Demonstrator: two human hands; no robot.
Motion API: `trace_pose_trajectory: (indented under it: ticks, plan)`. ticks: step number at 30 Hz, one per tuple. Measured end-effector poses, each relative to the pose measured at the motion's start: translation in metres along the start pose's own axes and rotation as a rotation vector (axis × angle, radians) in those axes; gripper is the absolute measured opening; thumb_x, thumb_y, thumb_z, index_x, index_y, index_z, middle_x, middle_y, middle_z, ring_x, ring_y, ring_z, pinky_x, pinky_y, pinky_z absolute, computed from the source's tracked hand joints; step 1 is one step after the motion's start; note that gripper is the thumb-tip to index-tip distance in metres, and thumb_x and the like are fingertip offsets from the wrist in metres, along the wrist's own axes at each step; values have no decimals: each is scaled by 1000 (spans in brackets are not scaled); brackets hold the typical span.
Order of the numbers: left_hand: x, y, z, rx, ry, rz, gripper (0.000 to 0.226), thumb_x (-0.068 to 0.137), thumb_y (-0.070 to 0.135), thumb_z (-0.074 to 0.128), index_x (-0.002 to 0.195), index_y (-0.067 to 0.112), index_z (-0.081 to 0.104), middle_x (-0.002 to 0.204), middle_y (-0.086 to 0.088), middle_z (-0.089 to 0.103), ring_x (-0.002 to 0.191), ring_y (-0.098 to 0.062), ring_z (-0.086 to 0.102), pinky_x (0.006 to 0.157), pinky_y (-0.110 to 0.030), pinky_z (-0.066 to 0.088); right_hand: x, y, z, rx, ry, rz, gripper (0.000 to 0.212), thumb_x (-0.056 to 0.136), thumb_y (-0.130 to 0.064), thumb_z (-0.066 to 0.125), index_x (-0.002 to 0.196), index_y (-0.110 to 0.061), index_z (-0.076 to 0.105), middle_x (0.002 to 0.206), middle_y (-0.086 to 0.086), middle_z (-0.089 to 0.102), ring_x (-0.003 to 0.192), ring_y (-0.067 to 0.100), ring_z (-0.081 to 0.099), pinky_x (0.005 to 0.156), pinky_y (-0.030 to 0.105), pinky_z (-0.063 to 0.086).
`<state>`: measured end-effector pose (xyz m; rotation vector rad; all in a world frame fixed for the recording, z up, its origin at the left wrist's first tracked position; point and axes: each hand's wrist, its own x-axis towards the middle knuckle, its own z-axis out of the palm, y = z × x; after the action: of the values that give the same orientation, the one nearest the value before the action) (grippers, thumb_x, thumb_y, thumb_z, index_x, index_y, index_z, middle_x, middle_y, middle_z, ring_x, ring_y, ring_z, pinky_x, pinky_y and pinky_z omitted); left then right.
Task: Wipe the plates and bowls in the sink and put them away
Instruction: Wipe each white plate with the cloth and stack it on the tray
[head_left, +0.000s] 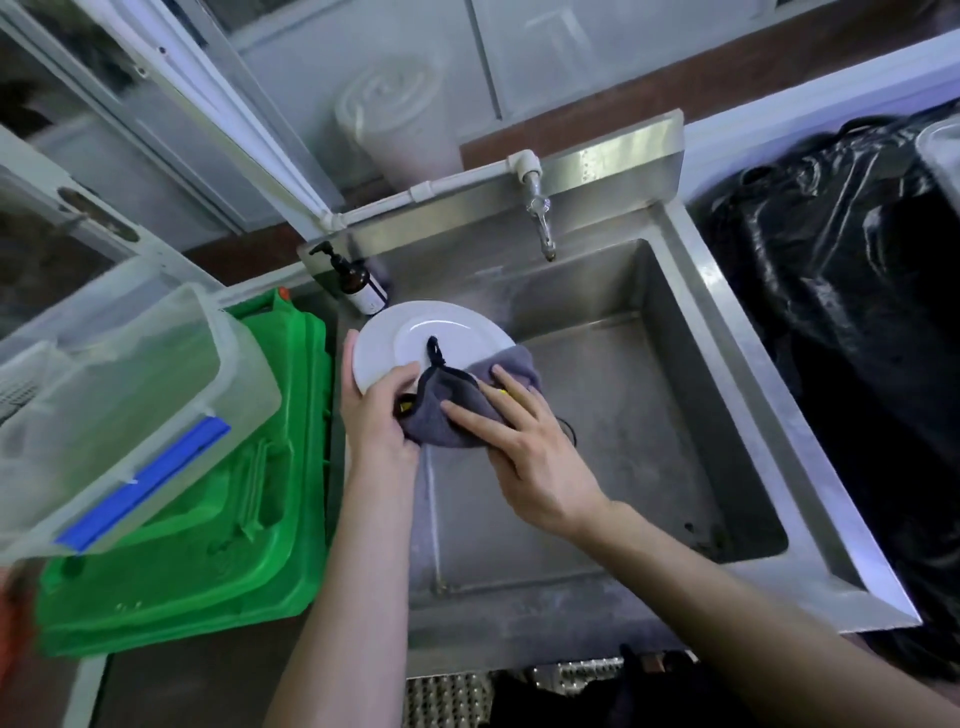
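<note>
The steel sink basin (649, 415) is lying open right of both hands; a brown pump bottle (361, 283) and metal tap (540, 218) are crowding its back edge, green plastic crates (208, 519) blocking leftward.

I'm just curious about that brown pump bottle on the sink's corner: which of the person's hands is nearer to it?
Left. The left hand grips the white plate's edge just below the pump bottle; the right hand presses the grey cloth farther right.

Left hand (376, 410) grips white plate (415, 338) (tilted) over sink (649, 389); right hand (524, 447) presses grey cloth (457, 410).
</note>
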<state>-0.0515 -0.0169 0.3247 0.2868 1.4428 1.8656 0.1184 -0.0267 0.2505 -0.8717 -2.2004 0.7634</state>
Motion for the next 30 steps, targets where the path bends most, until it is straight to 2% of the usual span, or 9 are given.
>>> trace_pose_trajectory:
  ticks: [3,6,10,15,17,19,23,26,30]
  plan:
    - [-13,-14,7,22,-46,-55,80,93,-16,60,158,29,53,143,-16,70,118,-33,75,83,-41,65,23,29,-19,-17,-1,51,70,97,-8,48,158,-42,48,170,1,39,160,32,28,124,58,29]
    - [-33,-25,17,116,-173,-85,86,88,-23,62,156,29,56,138,-10,74,124,-31,73,93,-43,63,66,53,-47,-18,61,166,63,97,-17,38,154,-39,54,163,6,49,152,32,41,123,53,35]
    - [-55,-29,27,168,-232,-88,86,86,-16,73,155,34,57,136,-2,76,125,-28,73,101,-49,61,112,50,-84,-58,1,299,67,91,-25,33,153,-40,54,137,3,63,123,36,60,98,47,52]
    - [-53,-49,30,152,-92,-136,38,109,33,64,146,42,63,137,-3,75,124,-32,73,104,-63,58,97,54,-83,-199,-172,129,70,90,-33,25,153,-39,54,125,5,65,111,40,62,91,46,52]
    - [-53,-58,29,136,-58,-181,38,110,46,58,148,42,61,140,-6,73,127,-34,71,106,-67,56,90,57,-83,-197,-214,113,72,88,-37,20,152,-39,55,124,4,66,110,41,62,94,48,52]
    - [-51,-68,25,77,-30,-221,44,110,44,54,152,31,59,140,-13,72,128,-39,70,109,-66,54,80,52,-84,-195,-243,64,74,87,-37,19,149,-36,59,119,6,66,107,41,63,96,48,50]
    - [-32,-78,22,-12,-55,-306,60,105,42,55,153,8,56,151,-25,61,142,-43,58,120,-59,46,44,43,-85,-219,-239,-124,58,88,-23,43,139,-28,69,107,8,68,99,37,64,90,52,51]
    - [-28,-65,22,-65,-60,-317,67,108,45,54,162,7,44,163,-27,46,148,-42,51,124,-55,41,12,41,-91,-164,-283,-193,59,87,-15,55,141,-33,68,133,6,66,126,33,59,109,54,41]
    - [-37,-59,14,200,-71,-293,68,96,67,65,154,36,57,154,3,63,139,-22,63,118,-55,49,-11,57,-103,-142,-301,-304,60,93,-10,52,143,-41,66,163,-2,48,159,26,32,128,65,12]
